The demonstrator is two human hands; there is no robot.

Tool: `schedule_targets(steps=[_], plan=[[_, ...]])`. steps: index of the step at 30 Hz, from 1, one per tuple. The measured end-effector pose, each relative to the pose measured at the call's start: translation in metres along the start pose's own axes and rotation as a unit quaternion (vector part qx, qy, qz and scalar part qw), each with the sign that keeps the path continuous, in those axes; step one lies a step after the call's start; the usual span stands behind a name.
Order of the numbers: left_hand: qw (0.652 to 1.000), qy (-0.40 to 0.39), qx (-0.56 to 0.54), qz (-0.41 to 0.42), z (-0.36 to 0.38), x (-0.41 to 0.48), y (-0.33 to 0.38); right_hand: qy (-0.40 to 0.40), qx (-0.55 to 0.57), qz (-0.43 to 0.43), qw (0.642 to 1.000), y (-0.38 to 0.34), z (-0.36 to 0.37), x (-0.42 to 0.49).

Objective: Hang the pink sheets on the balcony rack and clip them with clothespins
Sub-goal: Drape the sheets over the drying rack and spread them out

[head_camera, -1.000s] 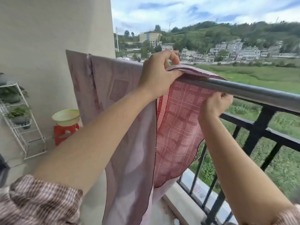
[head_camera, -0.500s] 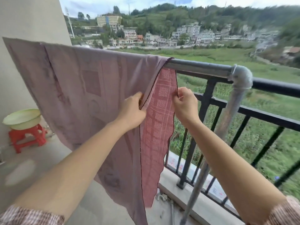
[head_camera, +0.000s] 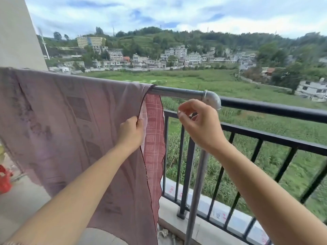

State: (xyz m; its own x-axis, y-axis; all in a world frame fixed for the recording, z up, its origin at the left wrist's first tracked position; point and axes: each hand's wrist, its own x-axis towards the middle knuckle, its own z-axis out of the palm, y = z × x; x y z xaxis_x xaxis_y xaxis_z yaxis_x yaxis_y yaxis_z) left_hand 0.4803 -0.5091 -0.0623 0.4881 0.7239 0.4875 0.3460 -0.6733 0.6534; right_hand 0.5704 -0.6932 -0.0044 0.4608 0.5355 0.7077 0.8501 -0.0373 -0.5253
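Note:
A pink sheet [head_camera: 70, 131] hangs draped over the grey metal rack bar [head_camera: 177, 92], its paler back facing me and a red checked front side [head_camera: 154, 138] showing at the right edge. My left hand [head_camera: 131, 133] pinches that right edge a little below the bar. My right hand [head_camera: 200, 124] is off the sheet, raised in front of the bar's elbow joint [head_camera: 212, 99], fingers loosely curled with thumb and forefinger near each other; nothing clear shows between them. No clothespin is visible.
A black balcony railing [head_camera: 265, 138] runs behind the rack, with a concrete ledge [head_camera: 200, 227] at its foot. The rack's grey upright post [head_camera: 198, 191] drops down from the elbow. A red stool [head_camera: 4, 181] stands at the far left on the floor. A wall rises at upper left.
My right hand has let go of the sheet's edge and moved right and up toward the elbow joint. My left hand still holds the edge. The view has tilted up and right.

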Motion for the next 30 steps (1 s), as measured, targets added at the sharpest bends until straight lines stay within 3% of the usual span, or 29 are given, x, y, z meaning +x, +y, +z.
schedule_targets(steps=[6, 10, 14, 16, 18, 20, 23, 25, 28, 30], plan=[[0.999, 0.025, -0.036, -0.022, 0.003, 0.012, 0.024, -0.036, 0.063, -0.039, 0.997, -0.011, -0.058, 0.066], [0.997, 0.043, -0.065, -0.017, 0.008, 0.011, 0.022, -0.104, 0.105, 0.003, 0.989, 0.029, -0.065, 0.128], [0.993, 0.109, -0.040, -0.021, 0.006, 0.010, 0.025, -0.285, 0.130, 0.031, 0.949, 0.086, -0.017, 0.165], [0.989, 0.139, -0.029, -0.026, 0.007, 0.009, 0.030, -0.402, 0.114, 0.002, 0.909, 0.102, 0.024, 0.164], [0.985, 0.168, -0.028, -0.034, 0.012, 0.007, 0.036, -0.468, 0.086, -0.068, 0.877, 0.107, 0.061, 0.151], [0.982, 0.182, -0.021, -0.039, 0.016, 0.003, 0.043, -0.469, 0.123, -0.128, 0.865, 0.104, 0.089, 0.144], [0.980, 0.193, 0.027, -0.052, 0.015, -0.004, 0.054, -0.472, 0.205, -0.060, 0.856, 0.090, 0.100, 0.148], [0.972, 0.219, 0.059, -0.064, 0.010, -0.010, 0.063, -0.425, 0.220, -0.019, 0.878, 0.084, 0.094, 0.153], [0.953, 0.271, 0.120, -0.063, -0.005, -0.017, 0.082, -0.364, 0.199, -0.074, 0.907, 0.084, 0.069, 0.159], [0.946, 0.295, 0.133, -0.025, -0.013, -0.020, 0.104, -0.268, 0.244, -0.088, 0.928, 0.089, 0.051, 0.162]])
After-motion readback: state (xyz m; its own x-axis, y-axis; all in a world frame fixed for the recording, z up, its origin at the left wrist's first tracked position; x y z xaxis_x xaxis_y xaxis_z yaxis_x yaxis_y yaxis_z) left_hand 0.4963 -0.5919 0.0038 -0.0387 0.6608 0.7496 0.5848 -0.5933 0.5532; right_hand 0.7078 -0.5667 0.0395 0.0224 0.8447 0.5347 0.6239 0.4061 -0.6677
